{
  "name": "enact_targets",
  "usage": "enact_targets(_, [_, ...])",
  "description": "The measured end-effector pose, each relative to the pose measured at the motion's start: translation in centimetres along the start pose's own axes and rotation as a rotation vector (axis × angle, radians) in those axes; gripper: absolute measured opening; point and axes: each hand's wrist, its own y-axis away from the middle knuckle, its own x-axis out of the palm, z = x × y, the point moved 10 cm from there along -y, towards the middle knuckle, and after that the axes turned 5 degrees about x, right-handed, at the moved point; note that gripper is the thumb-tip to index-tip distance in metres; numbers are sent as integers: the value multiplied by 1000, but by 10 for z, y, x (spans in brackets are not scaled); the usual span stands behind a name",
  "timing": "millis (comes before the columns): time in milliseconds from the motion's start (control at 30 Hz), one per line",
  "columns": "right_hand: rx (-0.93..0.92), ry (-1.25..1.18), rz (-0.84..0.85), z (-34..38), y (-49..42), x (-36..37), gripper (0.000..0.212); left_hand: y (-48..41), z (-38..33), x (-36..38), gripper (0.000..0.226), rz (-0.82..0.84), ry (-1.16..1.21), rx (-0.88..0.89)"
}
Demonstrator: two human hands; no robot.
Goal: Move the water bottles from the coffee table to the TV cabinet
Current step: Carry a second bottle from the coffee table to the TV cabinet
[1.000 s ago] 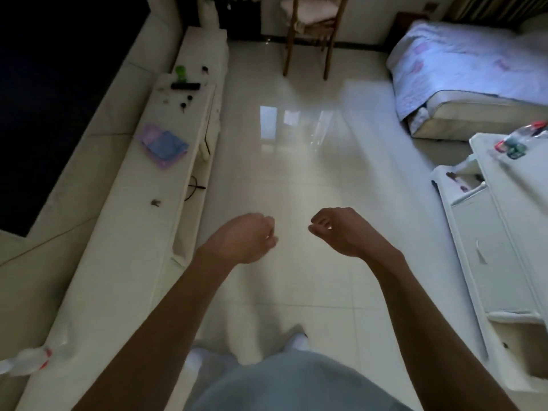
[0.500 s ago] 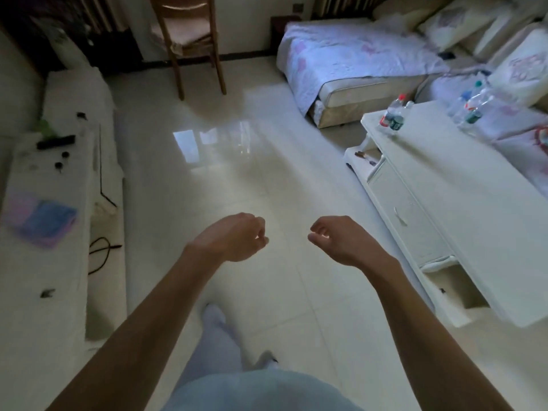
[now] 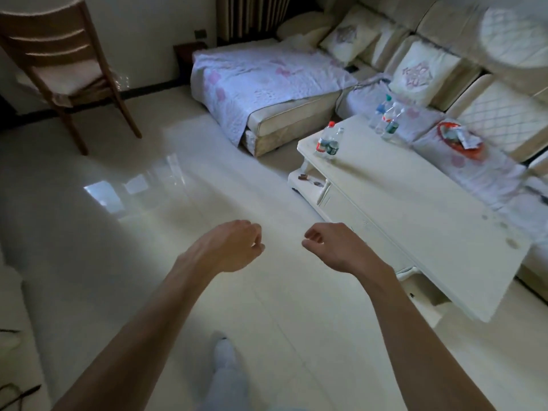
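A long white coffee table (image 3: 415,209) stands on the right. Two clear water bottles (image 3: 327,142) stand together at its far left corner, one with a red cap. Three more bottles (image 3: 387,120) cluster at the far edge near the sofa. My left hand (image 3: 234,246) and my right hand (image 3: 332,247) hang over the tiled floor in front of me, both loosely curled and holding nothing, well short of the table. The TV cabinet is almost out of view at the left edge.
A wooden chair (image 3: 59,72) stands at the back left. A sofa with a flowered cover (image 3: 267,75) and cushions runs behind the table. A red-rimmed dish (image 3: 461,137) lies on the sofa seat. My foot (image 3: 225,351) is on the shiny floor.
The view has swung right, away from the TV cabinet and toward the coffee table and sofa. Both hands stay curled and empty in front of me.
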Motion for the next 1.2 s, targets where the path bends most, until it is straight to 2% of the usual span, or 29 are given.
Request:
enact_targets(133, [49,-96,-103,13,-41,-42,30,-48,20,-50,30,-42,-64,45])
enact_targets(267, [91,-141,-109,8,-68,-56,29,-93,22,-65,30,11,-94,96])
enact_targets(433, [148,-176,-136,-21,-102,-76,31,-149,3,-74,32,80,-136,165])
enact_targets(667, [123,-127,-192,-73,-172,-121,32,-243,-25,-103,33,46,-259,197])
enact_targets(867, [84,-96,-177,-119,-249,-176,31,-335,-43,-121,33,119,-303,152])
enact_targets(1200, [83,-43,-135,-180,-342,-237,33,-456,-64,-144,32,83,-295,150])
